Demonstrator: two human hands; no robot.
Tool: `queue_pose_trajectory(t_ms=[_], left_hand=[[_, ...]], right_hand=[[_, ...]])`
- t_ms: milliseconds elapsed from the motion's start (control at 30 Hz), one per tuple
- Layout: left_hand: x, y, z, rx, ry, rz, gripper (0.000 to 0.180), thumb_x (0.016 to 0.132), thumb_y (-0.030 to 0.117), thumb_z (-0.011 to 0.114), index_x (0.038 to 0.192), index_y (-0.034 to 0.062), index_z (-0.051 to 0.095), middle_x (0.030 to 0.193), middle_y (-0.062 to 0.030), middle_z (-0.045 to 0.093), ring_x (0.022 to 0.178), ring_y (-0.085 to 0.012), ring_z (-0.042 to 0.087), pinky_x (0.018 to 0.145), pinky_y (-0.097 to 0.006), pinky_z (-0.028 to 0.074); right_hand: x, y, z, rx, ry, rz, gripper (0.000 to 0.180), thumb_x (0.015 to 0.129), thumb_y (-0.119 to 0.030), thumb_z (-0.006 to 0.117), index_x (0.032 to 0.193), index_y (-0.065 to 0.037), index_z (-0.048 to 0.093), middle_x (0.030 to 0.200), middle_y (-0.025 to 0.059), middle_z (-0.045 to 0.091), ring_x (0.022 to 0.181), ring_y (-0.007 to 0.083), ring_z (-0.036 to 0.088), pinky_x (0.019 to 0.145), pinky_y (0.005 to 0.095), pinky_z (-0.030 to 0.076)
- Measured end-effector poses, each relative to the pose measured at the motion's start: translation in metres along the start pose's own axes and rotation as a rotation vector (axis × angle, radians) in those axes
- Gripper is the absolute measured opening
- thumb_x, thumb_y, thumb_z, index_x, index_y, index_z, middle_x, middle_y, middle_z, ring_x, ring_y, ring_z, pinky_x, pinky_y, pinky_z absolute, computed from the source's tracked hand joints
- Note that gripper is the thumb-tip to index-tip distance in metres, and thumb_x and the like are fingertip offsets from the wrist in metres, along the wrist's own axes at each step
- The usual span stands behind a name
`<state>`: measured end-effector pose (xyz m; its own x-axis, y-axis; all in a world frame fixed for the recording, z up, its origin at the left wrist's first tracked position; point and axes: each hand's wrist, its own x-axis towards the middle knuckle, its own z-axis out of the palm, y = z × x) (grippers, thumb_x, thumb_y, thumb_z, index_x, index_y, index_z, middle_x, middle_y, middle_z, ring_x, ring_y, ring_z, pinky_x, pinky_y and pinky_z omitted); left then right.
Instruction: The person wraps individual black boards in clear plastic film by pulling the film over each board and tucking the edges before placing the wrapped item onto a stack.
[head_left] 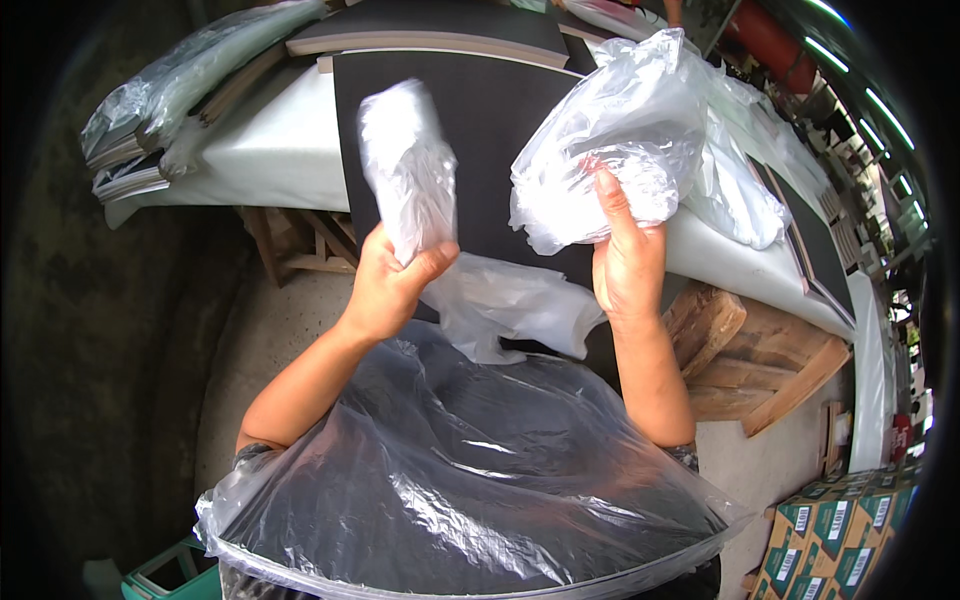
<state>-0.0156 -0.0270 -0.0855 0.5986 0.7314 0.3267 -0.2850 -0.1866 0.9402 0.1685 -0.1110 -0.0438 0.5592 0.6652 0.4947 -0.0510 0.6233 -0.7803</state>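
Observation:
My left hand [385, 285] is closed around a narrow bundle of crumpled clear plastic [408, 165], held upright and slightly blurred. In my right hand [630, 265] is a puffed-out clear plastic bag [625, 120], gripped with the thumb on its near face. Something whitish shows through its lower part, perhaps only bunched plastic. Behind both hands lies a large black board [480, 150] on the worktable. A loose sheet of thin plastic [515, 300] hangs between my wrists at the board's near edge. Across my front and lap spreads a wide clear plastic sheet [470, 480].
Plastic-wrapped stacked boards [180, 90] lie at the far left on a white cover [275, 150]. More black boards [430, 28] are at the back. Wooden supports [760, 360] stand under the table. Green-and-brown cartons [830, 535] fill the lower right; a teal box [175, 572] sits lower left.

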Motion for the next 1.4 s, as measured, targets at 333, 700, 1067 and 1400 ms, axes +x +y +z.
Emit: queue_pose_trajectory(t_ms=[333,700,1067,1400], left_hand=[[-0.008,-0.019,0.025,0.735,0.009,0.446,0.031,0.07,0.007,0.064,0.089,-0.0004,0.041,0.076,-0.0182,0.055,0.063,-0.0339,0.057,0.053,-0.036,0.044],[-0.008,0.005,-0.009,0.527,-0.669,0.045,0.035,0.062,0.008,0.075,0.093,0.0067,0.059,0.082,-0.0032,0.059,0.09,-0.0165,0.052,0.087,-0.031,0.035],[-0.013,-0.003,-0.017,1.234,-0.473,0.216,0.03,0.068,0.022,0.069,0.094,0.0107,0.062,0.094,-0.0066,0.054,0.101,-0.0235,0.045,0.096,-0.039,0.026],[-0.012,0.006,0.018,0.405,-0.617,0.22,0.06,0.065,0.036,0.074,0.109,0.0032,0.049,0.109,-0.0102,0.05,0.106,-0.0231,0.045,0.091,-0.036,0.032]], right_hand=[[-0.028,0.001,0.028,0.13,-0.467,0.155,0.02,0.084,-0.013,0.058,0.099,0.001,0.057,0.092,0.0026,0.059,0.086,0.0072,0.051,0.079,0.0242,0.041],[0.023,-0.036,-0.051,-0.113,-0.104,-0.119,0.028,0.082,0.0,0.056,0.109,0.001,0.05,0.1,0.0066,0.058,0.092,0.0157,0.055,0.084,0.0287,0.042],[-0.004,-0.193,-0.184,-0.249,0.644,-1.202,0.019,0.075,-0.025,0.059,0.082,-0.009,0.054,0.084,0.0112,0.057,0.075,0.0273,0.057,0.069,0.0443,0.05],[-0.081,-0.039,-0.079,-0.562,-0.52,0.575,0.032,0.077,-0.005,0.061,0.106,0.0,0.05,0.095,0.0069,0.058,0.086,0.015,0.055,0.077,0.0293,0.045]])
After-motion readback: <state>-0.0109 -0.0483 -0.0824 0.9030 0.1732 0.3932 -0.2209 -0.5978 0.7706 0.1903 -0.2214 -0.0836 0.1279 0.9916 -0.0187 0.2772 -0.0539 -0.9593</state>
